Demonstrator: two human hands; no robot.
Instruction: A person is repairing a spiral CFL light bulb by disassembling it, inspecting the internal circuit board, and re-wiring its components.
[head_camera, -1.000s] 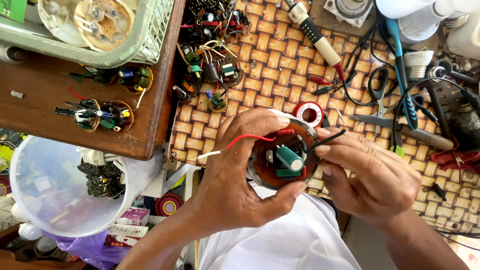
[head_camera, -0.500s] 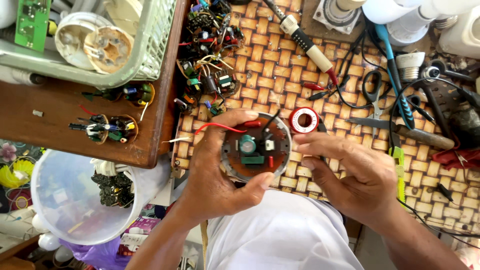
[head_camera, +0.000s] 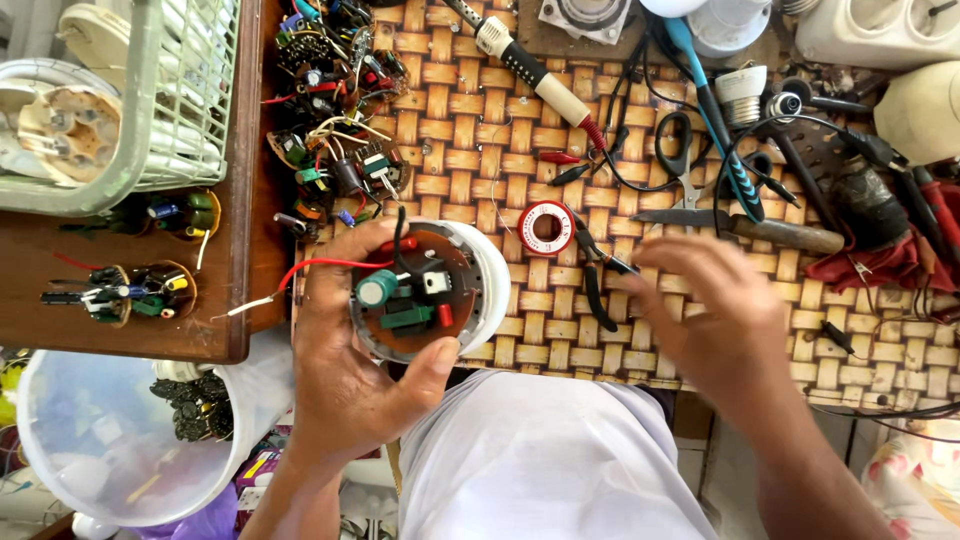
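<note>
White lamp base (head_camera: 432, 290) faces circuit-side up, pinched in left hand's (head_camera: 350, 370) grip; right hand (head_camera: 720, 320) spread.

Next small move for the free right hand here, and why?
Probably close the right hand on the small pliers lying just beside its fingertips. The left hand holds the round lamp base with the circuit board up and a red wire trailing loose, so a tool seems needed.

- A single head-worn camera looks almost straight down from close above the person's lap.
- The woven mat (head_camera: 480, 150) fills the upper frame; the left hand (head_camera: 350, 370) and right hand (head_camera: 720, 320) sit near centre.
- No second view shares the scene.
</note>
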